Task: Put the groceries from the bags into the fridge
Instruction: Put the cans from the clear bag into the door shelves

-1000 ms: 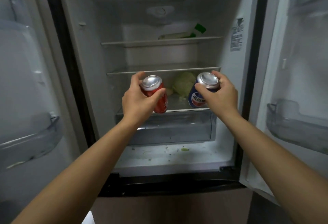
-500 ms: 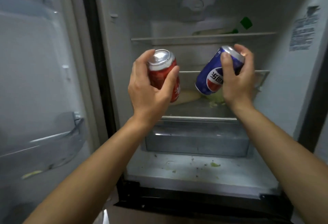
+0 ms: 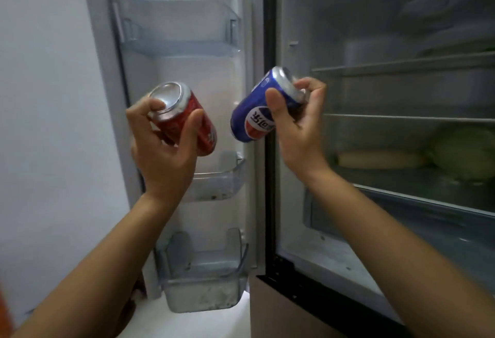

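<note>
a: what's changed since half a second ago?
b: the view has swung left. both cans now sit before the open fridge door (image 3: 182, 96), not the shelves.
a: grips?
b: left hand (image 3: 163, 155) clamped on the red can (image 3: 184, 120), right hand (image 3: 297, 123) on the blue can (image 3: 254, 115), both tilted more steeply, in mid-air above the middle door bin (image 3: 217, 182).

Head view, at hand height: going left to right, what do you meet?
White wall → left hand → red can → blue can → right hand → pale long vegetable → green cabbage.
</note>
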`<action>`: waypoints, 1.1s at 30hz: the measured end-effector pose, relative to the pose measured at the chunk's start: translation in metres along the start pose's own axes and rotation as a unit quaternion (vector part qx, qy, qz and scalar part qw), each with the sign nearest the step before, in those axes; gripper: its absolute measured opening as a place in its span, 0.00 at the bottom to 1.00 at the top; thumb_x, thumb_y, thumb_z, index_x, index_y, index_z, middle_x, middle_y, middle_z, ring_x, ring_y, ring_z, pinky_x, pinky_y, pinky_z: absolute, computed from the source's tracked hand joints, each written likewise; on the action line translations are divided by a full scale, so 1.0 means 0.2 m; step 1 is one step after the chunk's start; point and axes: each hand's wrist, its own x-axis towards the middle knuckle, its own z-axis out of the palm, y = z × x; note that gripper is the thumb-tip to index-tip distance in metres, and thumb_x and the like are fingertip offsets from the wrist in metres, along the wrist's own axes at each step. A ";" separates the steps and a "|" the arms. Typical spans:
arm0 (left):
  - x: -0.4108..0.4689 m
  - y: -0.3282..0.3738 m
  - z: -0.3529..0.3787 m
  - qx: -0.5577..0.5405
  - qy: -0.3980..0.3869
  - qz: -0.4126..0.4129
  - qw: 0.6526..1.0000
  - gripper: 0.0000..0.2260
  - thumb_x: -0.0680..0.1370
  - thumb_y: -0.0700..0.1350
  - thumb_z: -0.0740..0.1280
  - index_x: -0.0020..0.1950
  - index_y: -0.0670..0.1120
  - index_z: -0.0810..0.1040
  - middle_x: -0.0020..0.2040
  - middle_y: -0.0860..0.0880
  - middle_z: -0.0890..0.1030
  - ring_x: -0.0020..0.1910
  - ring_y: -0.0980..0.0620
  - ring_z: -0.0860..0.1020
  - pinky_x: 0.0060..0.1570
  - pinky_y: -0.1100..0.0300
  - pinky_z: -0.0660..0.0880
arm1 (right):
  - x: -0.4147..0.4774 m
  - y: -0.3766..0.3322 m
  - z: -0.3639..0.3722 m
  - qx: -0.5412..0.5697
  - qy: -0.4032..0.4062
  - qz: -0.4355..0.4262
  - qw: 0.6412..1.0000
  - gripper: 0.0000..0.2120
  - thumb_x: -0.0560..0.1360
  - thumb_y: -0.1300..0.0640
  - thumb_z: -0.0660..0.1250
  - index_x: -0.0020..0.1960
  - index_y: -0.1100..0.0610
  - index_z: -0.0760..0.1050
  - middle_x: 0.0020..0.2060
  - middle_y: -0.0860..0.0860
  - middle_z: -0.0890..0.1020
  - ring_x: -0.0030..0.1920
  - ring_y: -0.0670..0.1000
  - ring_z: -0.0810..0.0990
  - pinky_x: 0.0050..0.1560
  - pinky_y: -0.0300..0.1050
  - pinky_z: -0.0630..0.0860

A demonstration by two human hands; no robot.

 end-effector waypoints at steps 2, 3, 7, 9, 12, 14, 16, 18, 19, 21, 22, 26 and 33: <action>0.03 -0.06 -0.10 0.066 -0.038 -0.066 0.995 0.20 0.76 0.54 0.72 0.60 0.44 0.70 0.55 0.49 0.78 0.51 0.58 0.77 0.51 0.66 0.75 | -0.02 0.02 0.10 -0.021 -0.053 0.039 0.998 0.20 0.75 0.46 0.72 0.57 0.51 0.65 0.47 0.46 0.80 0.45 0.46 0.83 0.45 0.47 0.82; 0.05 -0.09 -0.13 0.103 -0.063 -0.098 0.988 0.20 0.76 0.57 0.71 0.60 0.48 0.71 0.56 0.47 0.79 0.51 0.53 0.78 0.50 0.62 0.77 | -0.03 0.03 0.15 -0.034 -0.080 0.055 0.995 0.19 0.75 0.48 0.73 0.57 0.50 0.66 0.47 0.45 0.80 0.46 0.44 0.83 0.46 0.45 0.82; 0.08 -0.18 -0.20 0.206 -0.152 -0.116 0.960 0.17 0.75 0.58 0.70 0.57 0.50 0.73 0.52 0.48 0.80 0.46 0.50 0.77 0.44 0.57 0.73 | -0.04 0.05 0.28 -0.119 -0.169 0.097 0.974 0.19 0.76 0.44 0.71 0.58 0.50 0.67 0.48 0.44 0.80 0.47 0.41 0.82 0.46 0.40 0.81; 0.08 -0.19 -0.20 0.234 -0.178 -0.107 0.950 0.17 0.76 0.59 0.69 0.56 0.49 0.75 0.53 0.48 0.78 0.47 0.50 0.76 0.46 0.58 0.70 | -0.05 0.07 0.31 -0.155 -0.191 0.108 0.963 0.20 0.76 0.41 0.69 0.59 0.50 0.67 0.51 0.48 0.81 0.50 0.48 0.83 0.49 0.47 0.83; 0.07 -0.20 -0.19 0.248 -0.181 -0.120 0.944 0.18 0.76 0.59 0.69 0.58 0.48 0.77 0.56 0.47 0.75 0.49 0.52 0.74 0.48 0.59 0.68 | -0.08 0.08 0.32 -0.199 -0.212 0.101 0.951 0.19 0.76 0.38 0.68 0.58 0.48 0.69 0.49 0.47 0.82 0.48 0.49 0.83 0.48 0.50 0.83; 0.06 -0.20 -0.18 0.252 -0.175 -0.122 0.944 0.18 0.76 0.59 0.69 0.58 0.48 0.77 0.56 0.47 0.75 0.51 0.49 0.76 0.48 0.58 0.69 | -0.10 0.09 0.32 -0.212 -0.220 0.101 0.947 0.19 0.76 0.37 0.68 0.58 0.48 0.70 0.48 0.46 0.82 0.48 0.48 0.83 0.48 0.49 0.84; 0.05 -0.20 -0.18 0.250 -0.174 -0.120 0.945 0.18 0.77 0.58 0.69 0.59 0.47 0.76 0.57 0.47 0.75 0.52 0.48 0.76 0.48 0.57 0.71 | -0.11 0.09 0.32 -0.207 -0.219 0.113 0.947 0.18 0.76 0.37 0.67 0.59 0.47 0.70 0.48 0.44 0.81 0.47 0.45 0.82 0.48 0.48 0.84; 0.04 -0.20 -0.19 0.234 -0.175 -0.122 0.949 0.18 0.78 0.56 0.68 0.62 0.47 0.75 0.59 0.47 0.76 0.53 0.48 0.76 0.50 0.55 0.74 | -0.12 0.08 0.31 -0.205 -0.219 0.123 0.946 0.18 0.76 0.37 0.67 0.59 0.46 0.70 0.47 0.41 0.79 0.47 0.44 0.82 0.49 0.47 0.84; 0.04 -0.20 -0.19 0.224 -0.176 -0.123 0.951 0.18 0.79 0.56 0.67 0.64 0.47 0.75 0.60 0.46 0.76 0.55 0.48 0.77 0.52 0.54 0.75 | -0.12 0.07 0.30 -0.205 -0.221 0.127 0.945 0.17 0.76 0.37 0.66 0.59 0.45 0.70 0.47 0.41 0.79 0.47 0.45 0.82 0.49 0.48 0.83; 0.02 -0.19 -0.20 0.214 -0.186 -0.122 0.951 0.19 0.81 0.54 0.64 0.68 0.47 0.73 0.63 0.46 0.76 0.59 0.48 0.76 0.58 0.51 0.75 | -0.13 0.06 0.29 -0.211 -0.230 0.129 0.941 0.17 0.77 0.36 0.65 0.60 0.45 0.71 0.51 0.45 0.80 0.51 0.47 0.81 0.52 0.51 0.83; 0.02 -0.18 -0.21 0.213 -0.193 -0.124 0.950 0.19 0.82 0.54 0.63 0.70 0.46 0.72 0.66 0.46 0.76 0.62 0.47 0.75 0.62 0.51 0.74 | -0.13 0.05 0.29 -0.218 -0.236 0.127 0.938 0.19 0.78 0.35 0.63 0.62 0.45 0.72 0.55 0.48 0.79 0.54 0.49 0.80 0.55 0.53 0.82; 0.01 -0.13 -0.28 0.227 -0.200 -0.126 0.945 0.23 0.83 0.55 0.58 0.75 0.46 0.67 0.72 0.46 0.72 0.70 0.48 0.71 0.69 0.52 0.69 | -0.14 0.01 0.24 -0.233 -0.236 0.119 0.936 0.28 0.80 0.37 0.61 0.76 0.46 0.65 0.70 0.52 0.72 0.69 0.52 0.72 0.70 0.53 0.71; -0.02 -0.07 -0.59 0.308 -0.182 -0.090 0.929 0.23 0.83 0.54 0.56 0.74 0.45 0.68 0.72 0.46 0.72 0.72 0.48 0.68 0.72 0.52 0.65 | -0.33 -0.03 0.32 -0.375 -0.160 -0.008 0.913 0.34 0.80 0.38 0.59 0.80 0.49 0.56 0.81 0.58 0.51 0.80 0.58 0.46 0.78 0.58 0.49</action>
